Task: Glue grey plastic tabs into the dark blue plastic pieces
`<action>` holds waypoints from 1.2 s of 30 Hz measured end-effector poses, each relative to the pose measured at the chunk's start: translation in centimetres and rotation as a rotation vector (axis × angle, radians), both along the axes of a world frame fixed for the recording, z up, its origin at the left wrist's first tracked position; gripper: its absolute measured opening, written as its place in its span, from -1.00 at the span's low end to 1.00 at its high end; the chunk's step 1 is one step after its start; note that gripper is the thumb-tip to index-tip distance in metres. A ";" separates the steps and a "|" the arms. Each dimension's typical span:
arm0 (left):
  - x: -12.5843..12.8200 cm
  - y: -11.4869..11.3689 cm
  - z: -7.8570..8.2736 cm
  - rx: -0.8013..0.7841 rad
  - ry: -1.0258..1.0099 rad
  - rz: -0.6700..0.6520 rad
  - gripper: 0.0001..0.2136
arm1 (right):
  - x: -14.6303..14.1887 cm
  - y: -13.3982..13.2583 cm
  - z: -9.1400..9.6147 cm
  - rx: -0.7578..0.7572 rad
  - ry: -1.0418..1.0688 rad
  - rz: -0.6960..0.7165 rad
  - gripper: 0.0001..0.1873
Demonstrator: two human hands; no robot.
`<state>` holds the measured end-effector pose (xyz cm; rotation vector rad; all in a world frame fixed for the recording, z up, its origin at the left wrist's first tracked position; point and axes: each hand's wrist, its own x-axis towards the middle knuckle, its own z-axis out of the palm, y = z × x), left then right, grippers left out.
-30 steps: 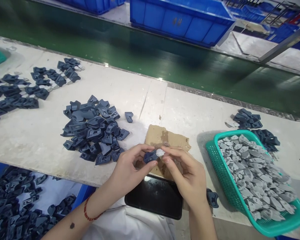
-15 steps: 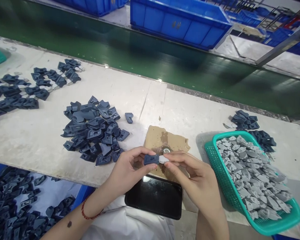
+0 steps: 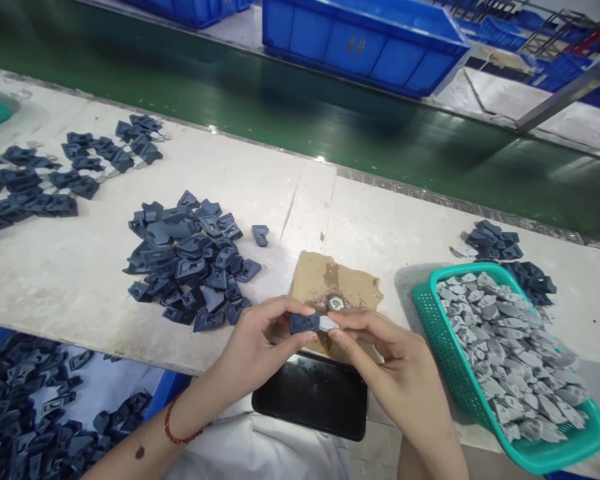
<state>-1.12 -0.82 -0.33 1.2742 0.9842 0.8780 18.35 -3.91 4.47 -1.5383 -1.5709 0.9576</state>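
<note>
Between the thumb and fingers of my left hand (image 3: 265, 337) is a dark blue plastic part (image 3: 303, 323) with a recess in its upper face. My right hand (image 3: 385, 350) pinches a small light grey piece (image 3: 327, 324), which meets the right end of the blue part. Whether the two are joined I cannot tell. Both hands are over a brown cardboard scrap (image 3: 353, 275), on which a small round shiny metal thing (image 3: 336, 303) sits just behind my fingers. Below them lies a black phone (image 3: 313, 398), partly covered by my hands.
A pile of blue parts (image 3: 190, 250) is at left, with more (image 3: 25, 183) farther left and in a blue crate (image 3: 163, 393) below. At right, a green basket (image 3: 433, 333) holds grey pieces. A green strip (image 3: 280, 120) runs behind the table, before a large blue bin (image 3: 355, 50).
The view has shifted slightly. My right hand has turned a little around the grey piece, and both hands still grip their pieces end to end.
</note>
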 end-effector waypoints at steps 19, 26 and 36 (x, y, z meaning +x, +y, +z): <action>0.2 0.4 1.4 -0.007 -0.028 -0.080 -0.86 | 0.6 0.0 0.5 0.051 -0.334 0.329 -0.70; 0.0 0.3 1.4 0.030 0.015 -0.108 -0.86 | 0.4 -0.2 0.7 0.036 -0.351 0.307 -0.68; -0.4 0.0 0.9 0.157 -0.088 -0.171 -0.80 | -0.2 -2.9 0.0 0.133 -0.238 0.099 -0.85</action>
